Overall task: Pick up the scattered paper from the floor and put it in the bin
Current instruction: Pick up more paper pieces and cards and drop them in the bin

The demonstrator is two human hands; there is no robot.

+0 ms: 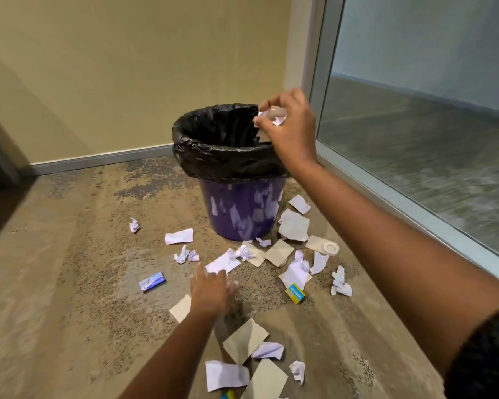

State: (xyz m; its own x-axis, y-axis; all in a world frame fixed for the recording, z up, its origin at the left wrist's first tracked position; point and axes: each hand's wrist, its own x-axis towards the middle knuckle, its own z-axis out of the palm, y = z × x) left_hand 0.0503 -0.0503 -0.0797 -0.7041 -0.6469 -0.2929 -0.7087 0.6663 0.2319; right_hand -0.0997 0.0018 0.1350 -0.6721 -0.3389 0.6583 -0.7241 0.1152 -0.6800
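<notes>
My right hand is positioned above the far right rim of the bin. Its fingers and thumb are curled around a crumpled paper, gripping it. The hand is held over the opening so that, on release, the paper should fall inside the black liner and not onto the floor.

My left hand is extended low over the floor with its fingers spread and nothing in it. It is just short of a flat white sheet. The view is blurred there, so I cannot tell whether the fingertips touch it. I judge this placement to be preparation for the next pick while the right hand unloads.

The scattered paper lies mainly in front of and to the right of the bin. It includes flat sheets and crumpled balls, and some pieces overlap. A blue packet and a yellow box lie among them.

Status: most of the paper is not yet collected. Caution: flat sheets lie flush with the floor and will likely need an edge lifted before they can be gripped.
</notes>
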